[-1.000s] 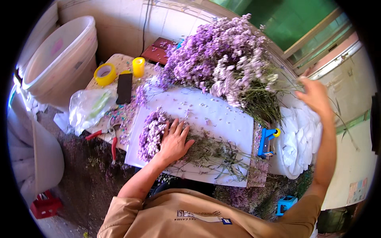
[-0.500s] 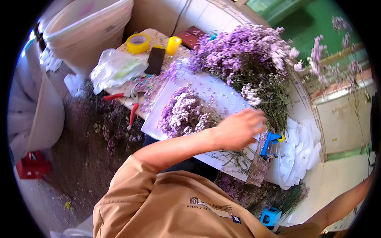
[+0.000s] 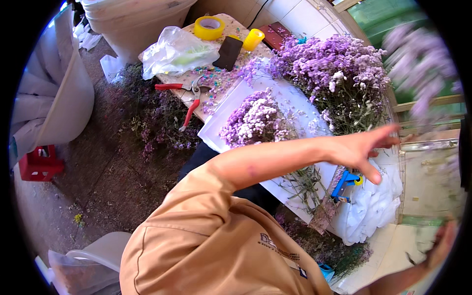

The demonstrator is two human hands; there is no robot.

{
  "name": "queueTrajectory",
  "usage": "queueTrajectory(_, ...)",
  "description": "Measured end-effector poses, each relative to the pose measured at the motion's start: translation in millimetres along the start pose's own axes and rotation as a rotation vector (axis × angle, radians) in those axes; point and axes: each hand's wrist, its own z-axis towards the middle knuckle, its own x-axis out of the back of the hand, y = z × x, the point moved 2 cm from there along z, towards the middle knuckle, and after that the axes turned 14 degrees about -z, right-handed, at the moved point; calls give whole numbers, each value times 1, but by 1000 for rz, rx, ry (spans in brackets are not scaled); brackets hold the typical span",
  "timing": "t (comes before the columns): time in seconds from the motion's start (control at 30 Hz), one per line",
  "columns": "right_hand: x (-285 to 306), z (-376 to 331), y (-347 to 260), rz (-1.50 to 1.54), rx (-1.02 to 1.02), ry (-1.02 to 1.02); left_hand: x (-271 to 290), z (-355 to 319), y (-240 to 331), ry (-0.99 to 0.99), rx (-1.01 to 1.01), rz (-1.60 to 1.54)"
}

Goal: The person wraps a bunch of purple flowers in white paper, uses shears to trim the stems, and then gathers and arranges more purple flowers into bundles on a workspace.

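1. Head view: the left hand [image 3: 355,149] is right of centre, its fingers spread apart and holding nothing.
2. At the lower right, the right hand [image 3: 443,243] is blurred beside flower stems; I cannot tell whether its fingers grip them.
3. Blurred lilac flower sprays [image 3: 420,64] fill the upper right.
4. Near centre, a purple flower bunch [image 3: 255,118] lies on a white sheet [image 3: 214,131].
5. Pruning shears [image 3: 196,91] rest on the table [image 3: 236,27], upper left of centre.

Left hand [image 3: 358,148] spread wide, blurred purple flowers [image 3: 422,61] in right hand [image 3: 442,244].
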Motion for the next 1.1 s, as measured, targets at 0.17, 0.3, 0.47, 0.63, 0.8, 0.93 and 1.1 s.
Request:
queueTrajectory(0.17, -255, -101, -24, 420, -37, -550, 5, -151, 34, 377, -41, -480)
queueTrajectory(0.3, -359, -149, -54, 621, -108, -744, -7, -237, 71, 710, 100, -329)
queueTrajectory(0.47, -453, -202, -56, 471, -96, -794, 31, -305, 103, 1385, 13, 141)
queueTrajectory(0.63, -468, -220, -52, 514, -111, -723, -33, -229, 86, 153, 42, 1220)
queueTrajectory(0.8, -446, -208, -73, 314, 95, -631, 33, -233, 2, 149, 255, 1651)
queueTrajectory(0.93, -429, -195, -100, 181, 204, -415, 82, -236, -11, 20, 249, 1607)
queueTrajectory(1.1, -440, -183, -184, 68, 516, -455, 96, -211, -4, 29, 372, 1360)
